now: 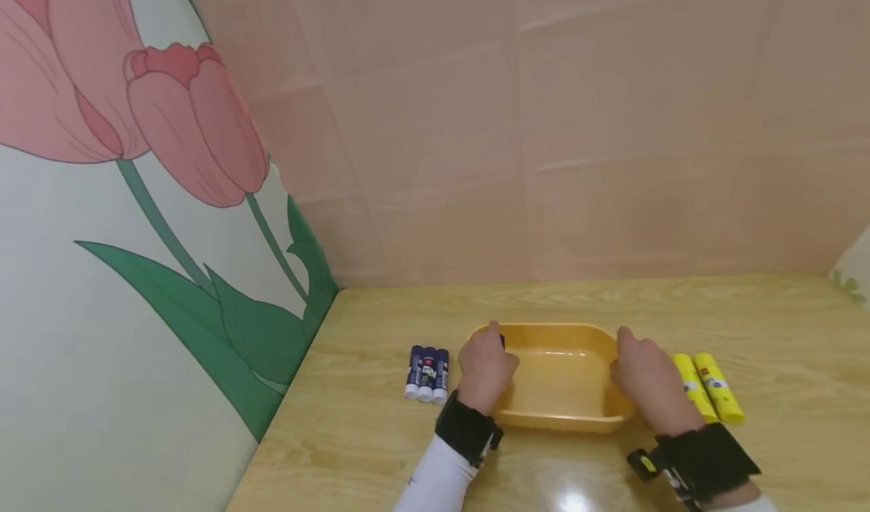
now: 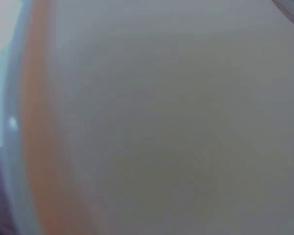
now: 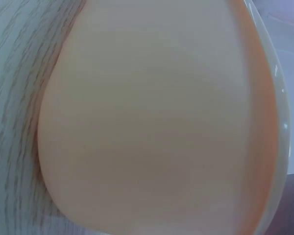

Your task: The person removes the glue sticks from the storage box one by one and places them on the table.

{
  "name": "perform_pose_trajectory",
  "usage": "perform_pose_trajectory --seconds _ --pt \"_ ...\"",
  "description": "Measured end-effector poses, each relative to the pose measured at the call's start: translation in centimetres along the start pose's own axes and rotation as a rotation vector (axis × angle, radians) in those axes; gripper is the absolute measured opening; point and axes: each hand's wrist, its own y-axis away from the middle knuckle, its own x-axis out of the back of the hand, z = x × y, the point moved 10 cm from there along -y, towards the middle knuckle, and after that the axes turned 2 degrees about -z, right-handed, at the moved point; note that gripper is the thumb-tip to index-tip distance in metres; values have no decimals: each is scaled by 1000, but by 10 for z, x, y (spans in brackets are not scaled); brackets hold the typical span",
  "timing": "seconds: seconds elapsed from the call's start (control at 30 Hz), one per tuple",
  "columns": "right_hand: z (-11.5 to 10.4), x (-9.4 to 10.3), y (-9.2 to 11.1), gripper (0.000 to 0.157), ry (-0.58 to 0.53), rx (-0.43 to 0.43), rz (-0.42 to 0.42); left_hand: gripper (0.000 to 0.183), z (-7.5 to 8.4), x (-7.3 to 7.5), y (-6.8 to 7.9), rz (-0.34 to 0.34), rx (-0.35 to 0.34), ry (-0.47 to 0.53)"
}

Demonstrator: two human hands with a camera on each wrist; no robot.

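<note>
A yellow-orange plastic tray [image 1: 567, 421] is held at both ends. My left hand [image 1: 485, 367] grips its left rim with curled fingers. On the opposite rim, my right hand [image 1: 649, 376] has its fingers curled over the edge. A small dark blue object [image 1: 502, 341] peeks out beside the left fingers and is mostly hidden by that hand. The left wrist view is filled by the blurred tray wall [image 2: 161, 122]. Close up in the right wrist view, the tray's outside [image 3: 152, 117] curves above the wood grain; the fingers are out of sight there.
Three dark blue glue sticks [image 1: 427, 374] with white ends lie side by side left of the tray. Two yellow glue sticks [image 1: 719, 387] lie to its right, partly behind the right hand. A wall with painted tulips [image 1: 197, 119] borders the wooden table [image 1: 353, 451] on the left.
</note>
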Motion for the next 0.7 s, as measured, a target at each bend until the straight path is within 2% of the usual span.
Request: perform_pose_trajectory --seconds 0.27,0.47,0.7 --pt "0 -1 -1 27 0 -33 -34 35 -5 12 8 0 8 101" --pt "-3 1 0 25 4 -10 -9 38 -8 20 13 -27 30 143" --pt "-3 4 1 24 11 7 12 38 -7 29 16 -11 18 197"
